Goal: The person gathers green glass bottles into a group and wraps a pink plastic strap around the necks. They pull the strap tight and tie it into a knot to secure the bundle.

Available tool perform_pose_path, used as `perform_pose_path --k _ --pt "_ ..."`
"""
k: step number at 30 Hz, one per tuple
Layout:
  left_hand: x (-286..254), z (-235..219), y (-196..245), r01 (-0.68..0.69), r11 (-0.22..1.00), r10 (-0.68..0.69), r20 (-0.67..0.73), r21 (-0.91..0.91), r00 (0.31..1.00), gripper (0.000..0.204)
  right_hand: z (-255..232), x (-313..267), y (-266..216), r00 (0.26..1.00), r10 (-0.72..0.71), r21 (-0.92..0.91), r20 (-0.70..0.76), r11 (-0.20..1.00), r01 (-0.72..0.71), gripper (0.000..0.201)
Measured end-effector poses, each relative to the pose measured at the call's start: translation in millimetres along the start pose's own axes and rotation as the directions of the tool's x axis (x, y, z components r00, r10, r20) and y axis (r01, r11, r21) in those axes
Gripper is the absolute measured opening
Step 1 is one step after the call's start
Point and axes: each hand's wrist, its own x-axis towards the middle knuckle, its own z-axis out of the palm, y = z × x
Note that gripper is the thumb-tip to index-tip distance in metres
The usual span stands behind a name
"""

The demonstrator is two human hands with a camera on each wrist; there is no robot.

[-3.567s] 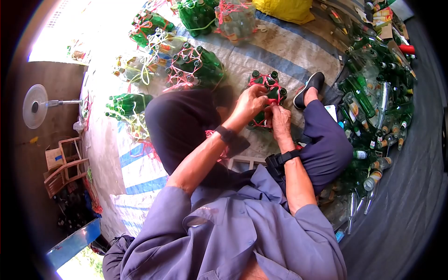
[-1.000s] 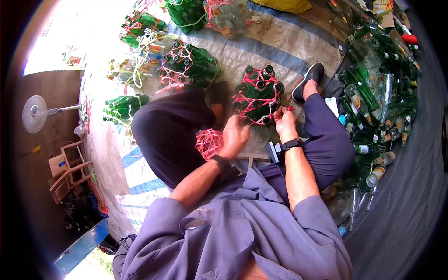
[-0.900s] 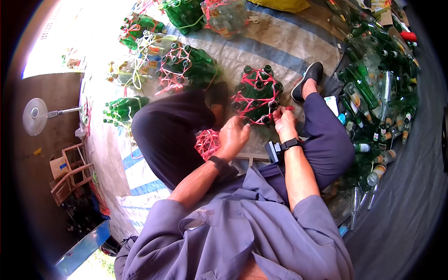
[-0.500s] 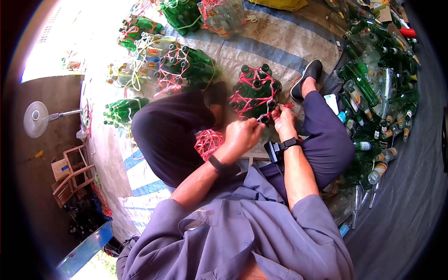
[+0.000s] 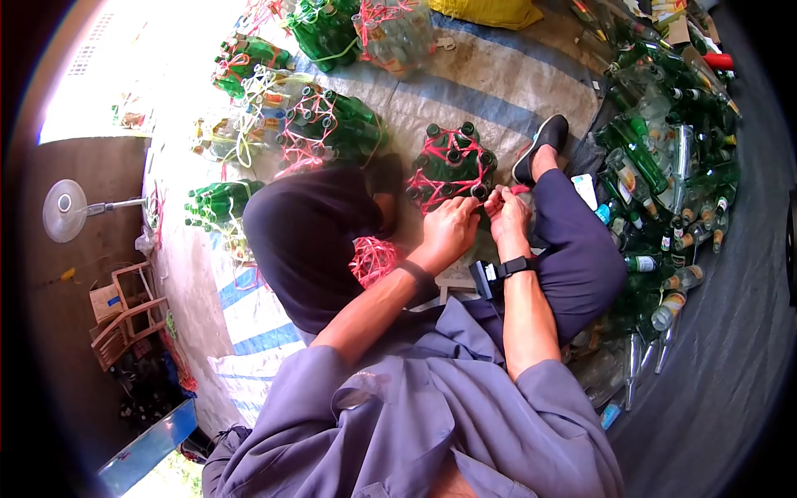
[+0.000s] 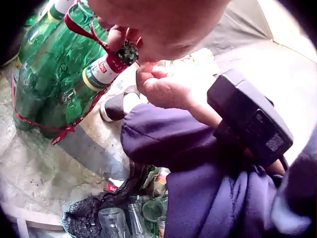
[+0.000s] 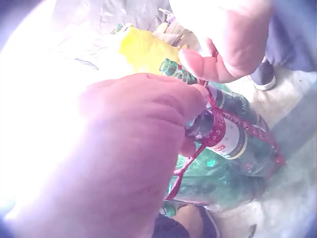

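A bundle of green bottles [image 5: 450, 170], laced around the necks with red strap, stands on the floor between the person's legs. The left hand [image 5: 449, 234] pinches the red strap [image 7: 217, 126] beside one bottle neck at the near edge. Close to its right, the right hand [image 5: 509, 217] has curled fingers, and a red strap end shows past them. In the left wrist view the left hand [image 6: 163, 27] covers part of a labelled bottle's top [image 6: 130, 52]; the right hand [image 6: 166, 91] almost meets it. The right hand [image 7: 230, 42] hangs over the bottle necks in the right wrist view.
Strapped bottle bundles [image 5: 332, 124] stand at the upper left. Loose bottles [image 5: 647, 166] are piled along the right side. A red strap ball [image 5: 375, 261] lies by the left leg, a yellow sack [image 5: 490, 10] at the top, and a fan [image 5: 66, 212] at far left.
The left hand has moved up and right from the bundle's near left side to close beside the right hand. Earlier, both hands were over the bundle; the right hand has since come down to its near right edge.
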Motion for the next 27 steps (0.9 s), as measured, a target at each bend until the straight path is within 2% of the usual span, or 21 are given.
perform_pose_path --k 4,7,10,11,13,14,16,17,18,20,22,23,24,26,27 --pt "6 9 0 0.107 0.994 -0.107 -0.007 0.007 0.994 0.017 8 -20 -12 0.997 -0.075 -0.142 0.022 0.987 0.077 0.019" --pt "8 10 -3 0.113 0.993 -0.113 0.017 0.019 0.993 0.013 10 -35 -18 0.989 -0.11 -0.133 0.103 0.983 0.123 0.02" --pt "7 12 -9 0.086 0.996 -0.086 -0.001 -0.032 0.996 0.013 12 -47 -25 0.983 -0.141 -0.184 0.119 0.97 0.162 0.02" --pt "6 13 -11 0.086 0.996 -0.086 -0.002 -0.034 0.996 0.013 11 -47 -27 0.983 -0.143 -0.186 0.119 0.969 0.163 0.02" --pt "8 11 -11 0.066 0.996 -0.064 0.038 -0.052 0.997 0.013 5 -44 -33 0.961 -0.276 -0.205 0.024 0.939 0.275 0.018" --pt "8 10 -11 0.065 0.996 -0.063 0.036 -0.054 0.997 0.013 4 -42 -37 0.926 -0.375 -0.25 -0.039 0.901 0.354 0.02" --pt "9 10 -11 0.083 0.995 -0.08 0.062 -0.051 0.995 0.013 2 -44 -51 0.8 -0.597 -0.433 -0.061 0.738 0.517 0.024" --pt "10 11 -12 0.082 0.995 -0.079 0.059 -0.054 0.995 0.013 -3 -39 -52 0.746 -0.661 -0.41 -0.088 0.706 0.577 0.028" --pt "10 13 -13 0.08 0.996 -0.078 0.056 -0.045 0.995 0.011 -3 -40 -56 0.614 -0.789 -0.522 -0.003 0.525 0.672 0.03" --pt "12 15 -14 0.08 0.996 -0.077 0.052 -0.041 0.996 0.01 14 -67 -63 0.425 -0.887 -0.644 0.18 0.221 0.733 0.027" --pt "12 16 -15 0.063 0.998 -0.061 0.067 -0.022 0.996 0.011 18 -82 -61 0.576 -0.712 -0.623 0.402 0.248 0.742 0.021" --pt "13 16 -16 0.064 0.998 -0.062 0.066 -0.024 0.996 0.011 23 -88 -58 0.642 -0.62 -0.644 0.45 0.273 0.715 0.017" --pt "14 19 -19 0.071 0.997 -0.07 0.085 -0.017 0.994 0.011 11 -68 -44 0.551 -0.608 -0.651 0.572 0.073 0.756 0.017" --pt "15 19 -21 0.081 0.997 -0.08 0.102 -0.01 0.992 0.012 2 -59 -32 0.709 -0.406 -0.741 0.576 0.107 0.663 0.019" --pt "15 19 -22 0.077 0.996 -0.073 0.1 -0.038 0.992 0.012 2 -58 -28 0.709 -0.404 -0.741 0.577 0.105 0.663 0.019"
